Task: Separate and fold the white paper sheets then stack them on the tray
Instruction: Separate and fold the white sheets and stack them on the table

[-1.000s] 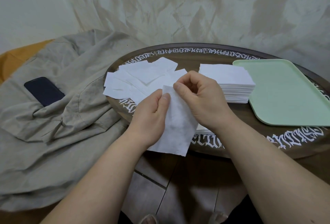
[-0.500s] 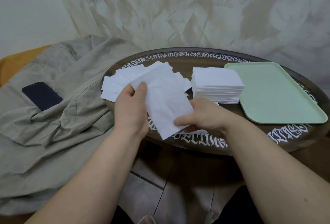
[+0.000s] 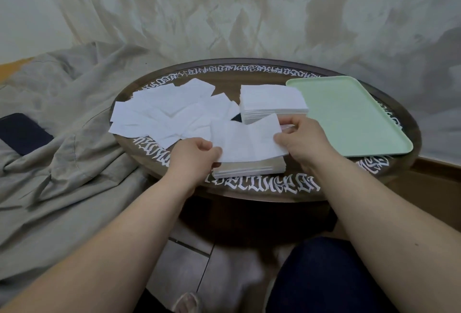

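Note:
A white paper sheet (image 3: pixel 245 139) is stretched flat between both hands over a low stack of sheets (image 3: pixel 249 168) at the table's near edge. My left hand (image 3: pixel 193 154) pinches its left edge; my right hand (image 3: pixel 303 139) pinches its right edge. A taller neat stack of sheets (image 3: pixel 273 102) stands behind, beside the pale green tray (image 3: pixel 349 118), which holds nothing. Several loose sheets (image 3: pixel 169 110) lie scattered on the table's left half.
The round dark table (image 3: pixel 262 73) has white lettering round its rim. A beige cloth (image 3: pixel 62 138) covers the surface to the left, with a dark phone (image 3: pixel 22 133) on it. Crumpled sheeting hangs behind. My leg in dark trousers (image 3: pixel 331 277) is below.
The sheet has come down from in front of me to just above the near stack, now spread flat. My right hand has shifted from its lower edge to its right edge.

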A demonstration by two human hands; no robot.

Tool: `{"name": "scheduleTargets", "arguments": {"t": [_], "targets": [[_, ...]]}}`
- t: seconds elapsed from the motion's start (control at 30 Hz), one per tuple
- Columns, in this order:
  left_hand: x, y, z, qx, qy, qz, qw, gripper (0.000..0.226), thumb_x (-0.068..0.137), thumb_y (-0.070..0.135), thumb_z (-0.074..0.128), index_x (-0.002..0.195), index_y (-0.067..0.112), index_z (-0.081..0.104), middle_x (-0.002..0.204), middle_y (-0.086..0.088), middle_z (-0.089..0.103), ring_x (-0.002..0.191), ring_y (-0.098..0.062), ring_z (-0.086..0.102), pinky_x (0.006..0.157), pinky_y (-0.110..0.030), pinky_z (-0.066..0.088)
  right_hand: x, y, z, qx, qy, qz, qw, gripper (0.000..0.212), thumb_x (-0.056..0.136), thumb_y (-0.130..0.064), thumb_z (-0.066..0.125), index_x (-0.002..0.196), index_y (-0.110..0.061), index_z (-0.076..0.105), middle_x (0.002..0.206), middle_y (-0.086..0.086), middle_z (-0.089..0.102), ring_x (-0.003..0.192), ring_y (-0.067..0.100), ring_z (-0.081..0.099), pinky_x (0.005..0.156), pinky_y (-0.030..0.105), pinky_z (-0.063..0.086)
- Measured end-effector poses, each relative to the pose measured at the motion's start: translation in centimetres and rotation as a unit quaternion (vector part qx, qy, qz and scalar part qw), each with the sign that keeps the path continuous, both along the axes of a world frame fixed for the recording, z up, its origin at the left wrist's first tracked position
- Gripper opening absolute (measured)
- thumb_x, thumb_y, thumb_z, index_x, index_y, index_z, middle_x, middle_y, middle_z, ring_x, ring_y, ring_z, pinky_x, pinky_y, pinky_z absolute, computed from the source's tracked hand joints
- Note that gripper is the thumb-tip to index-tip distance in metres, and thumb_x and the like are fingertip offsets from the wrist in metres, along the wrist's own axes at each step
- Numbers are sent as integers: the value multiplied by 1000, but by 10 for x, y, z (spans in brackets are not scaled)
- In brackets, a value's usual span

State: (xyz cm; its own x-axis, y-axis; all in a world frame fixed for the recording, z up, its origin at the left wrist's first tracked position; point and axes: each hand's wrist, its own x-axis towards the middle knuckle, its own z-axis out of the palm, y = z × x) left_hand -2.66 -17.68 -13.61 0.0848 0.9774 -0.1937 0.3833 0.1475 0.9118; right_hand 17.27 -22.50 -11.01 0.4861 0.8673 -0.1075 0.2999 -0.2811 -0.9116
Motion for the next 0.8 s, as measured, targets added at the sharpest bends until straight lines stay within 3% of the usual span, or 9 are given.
{"name": "scheduleTargets", "arguments": {"t": [0.13, 0.3, 0.43, 0.57, 0.67, 0.8], "targets": [[-2, -6, -1, 36, 84, -20, 996, 9, 83, 17, 70, 89, 11, 70, 74, -2, 73, 59, -5, 68, 54, -18, 47, 4, -6, -11, -4, -21, 12, 1000, 33, 81, 1, 58, 107, -17, 67, 74, -2, 64, 79, 18, 64, 75, 31, 51], [-4, -8, -1, 57, 121, -11, 991, 20, 82, 22, 71, 101, 17, 68, 79, 2, 73, 79, -16, 70, 82, -34, 54, 7, -9, -22, 3, -18, 16, 1000, 29, 82, -4, 61, 102, -25, 64, 83, 1, 69, 88, 19, 67, 81, 37, 54], [-3, -6, -5, 64, 129, -13, 989, 21, 85, 23, 68, 105, 16, 67, 76, 4, 71, 82, -16, 69, 83, -33, 52, 8, -6, -24, 22, -37, -1, 999, 27, 83, -10, 64, 106, -24, 62, 79, -6, 66, 89, 18, 65, 83, 33, 51], [-2, -5, -9, 72, 158, -22, 985, 21, 87, 25, 64, 107, 18, 66, 76, 5, 69, 87, -20, 68, 88, -38, 51, 11, -5, -29, 7, -72, -7, 997, 27, 83, -18, 67, 109, -21, 61, 95, -5, 68, 97, 16, 63, 89, 33, 49], [-2, -4, -11, 77, 169, -20, 982, 21, 89, 24, 61, 109, 18, 65, 75, 4, 69, 87, -21, 68, 85, -36, 51, 13, -8, -28, -5, -107, 35, 994, 30, 81, -25, 73, 108, -21, 60, 105, -5, 63, 100, 12, 60, 87, 26, 44], [-2, -5, -10, 93, 178, -23, 979, 16, 90, 21, 60, 106, 19, 63, 71, 9, 64, 79, -17, 63, 72, -29, 42, 11, -15, -23, -42, -159, 141, 976, 48, 74, -30, 79, 117, -24, 60, 112, -3, 60, 103, 14, 57, 91, 30, 45]]}}
